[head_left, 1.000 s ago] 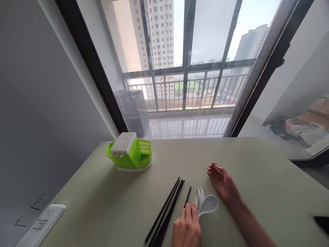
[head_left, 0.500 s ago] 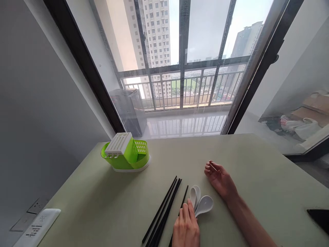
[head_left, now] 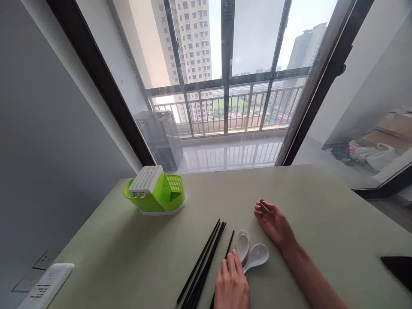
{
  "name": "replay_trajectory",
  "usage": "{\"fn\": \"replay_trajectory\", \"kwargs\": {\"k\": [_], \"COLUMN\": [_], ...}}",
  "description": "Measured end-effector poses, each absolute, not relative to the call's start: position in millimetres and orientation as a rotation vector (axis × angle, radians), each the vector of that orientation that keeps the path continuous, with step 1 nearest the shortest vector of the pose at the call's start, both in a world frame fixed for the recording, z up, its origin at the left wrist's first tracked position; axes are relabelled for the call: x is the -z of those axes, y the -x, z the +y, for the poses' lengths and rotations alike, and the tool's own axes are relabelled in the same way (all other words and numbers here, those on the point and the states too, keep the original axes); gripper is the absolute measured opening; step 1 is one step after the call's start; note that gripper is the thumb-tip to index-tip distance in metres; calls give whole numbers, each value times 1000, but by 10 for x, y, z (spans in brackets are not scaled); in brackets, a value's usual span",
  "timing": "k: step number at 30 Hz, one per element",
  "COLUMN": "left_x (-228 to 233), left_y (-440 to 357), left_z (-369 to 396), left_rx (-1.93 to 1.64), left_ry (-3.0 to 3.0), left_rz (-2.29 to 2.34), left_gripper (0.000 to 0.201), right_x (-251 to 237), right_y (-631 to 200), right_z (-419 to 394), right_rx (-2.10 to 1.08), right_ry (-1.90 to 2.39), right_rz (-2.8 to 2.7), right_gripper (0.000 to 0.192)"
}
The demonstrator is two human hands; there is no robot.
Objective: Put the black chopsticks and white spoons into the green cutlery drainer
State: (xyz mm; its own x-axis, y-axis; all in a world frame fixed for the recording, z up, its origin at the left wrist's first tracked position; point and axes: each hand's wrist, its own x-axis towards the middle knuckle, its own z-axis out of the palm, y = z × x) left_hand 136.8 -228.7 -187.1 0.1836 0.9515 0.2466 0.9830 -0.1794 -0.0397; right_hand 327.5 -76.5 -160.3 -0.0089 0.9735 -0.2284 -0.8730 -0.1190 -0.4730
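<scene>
Bright window backlight, wide-angle edge distortion

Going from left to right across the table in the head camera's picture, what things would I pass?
White power strip → green cutlery holder → bundle of black chopsticks → left hand → white spoons → right hand → dark object at the table's right edge.

Pale green tabletop (head_left: 289, 189); grey wall (head_left: 48, 150); dark-framed floor-length window (head_left: 225, 86), railed balcony (head_left: 225, 111), high-rise towers beyond; overcast daylight.
</scene>
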Motion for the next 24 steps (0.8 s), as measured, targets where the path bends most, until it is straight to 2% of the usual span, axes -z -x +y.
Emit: {"fn": "replay_trajectory", "kwargs": {"k": [7, 10, 12, 15, 18, 24], "left_x": [1703, 1334, 989, 441, 12, -263], "left_y": [-1195, -1091, -982, -678, -183, 844], "left_z": [-2331, -2314, -2211, -1881, -1422, -746], "left_rx": [256, 325, 497, 774, 972, 1105], "left_ry": [2397, 2578, 2604, 2424, 2084, 1757], "left_rz": [-1826, -1717, -1729, -1728, -1696, -1671], "left_gripper": [60, 67, 67, 49, 43, 39], "right_x": [1602, 1598, 1589, 1571, 1558, 1567], "right_y": [-3274, -3275, -3273, -3266, -3256, -3246], "right_z": [-766, -773, -781, -793, -798, -789], "right_rx": [-1595, -1590, -1584, -1572, -1562, -1563], "right_ry": [589, 594, 601, 613, 628, 641], "right_rz": [-229, -225, -224, -232, -247, -266], "right_gripper": [16, 16, 16, 13, 11, 13]}}
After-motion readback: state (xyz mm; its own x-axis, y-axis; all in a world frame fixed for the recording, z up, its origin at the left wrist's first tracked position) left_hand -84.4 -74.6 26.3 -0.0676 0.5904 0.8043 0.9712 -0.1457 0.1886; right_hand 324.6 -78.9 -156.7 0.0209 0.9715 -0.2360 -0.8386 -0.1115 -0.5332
